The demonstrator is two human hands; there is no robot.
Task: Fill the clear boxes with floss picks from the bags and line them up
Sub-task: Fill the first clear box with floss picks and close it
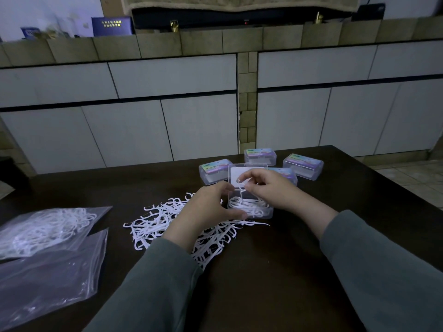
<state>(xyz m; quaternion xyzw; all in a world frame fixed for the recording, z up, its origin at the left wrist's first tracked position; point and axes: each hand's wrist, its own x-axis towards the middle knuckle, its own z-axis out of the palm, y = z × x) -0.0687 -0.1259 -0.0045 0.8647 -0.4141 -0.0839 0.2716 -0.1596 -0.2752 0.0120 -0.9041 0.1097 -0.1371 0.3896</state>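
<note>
Head view is directed down at a dark table, with both hands at the frame centre. An open clear box is seen just right of centre, its lid raised upright at the far side. Several white floss picks are laid in the bottom of this box. The left hand is curled round the box's left side, thumb at the near left corner and fingers at the far left edge. The right hand is held over the box opening, and a floss pick is pinched between its thumb and fingertips, hanging down into the box. Both forearms are covered by grey-green sleeves.

A loose pile of floss picks is spread on the table just left of and below the box, partly under the left wrist. At the left edge of the frame, a clear bag holding floss picks is lying flat; a second, nearly empty clear bag is lying below it, the two overlapping slightly.

Behind the open box, four closed clear boxes with coloured labels are grouped: one at the left, one at the far centre, one at the right, and one mostly hidden behind the right hand.

White cabinet doors and a tiled ledge are recorded across the upper half of the frame.
</note>
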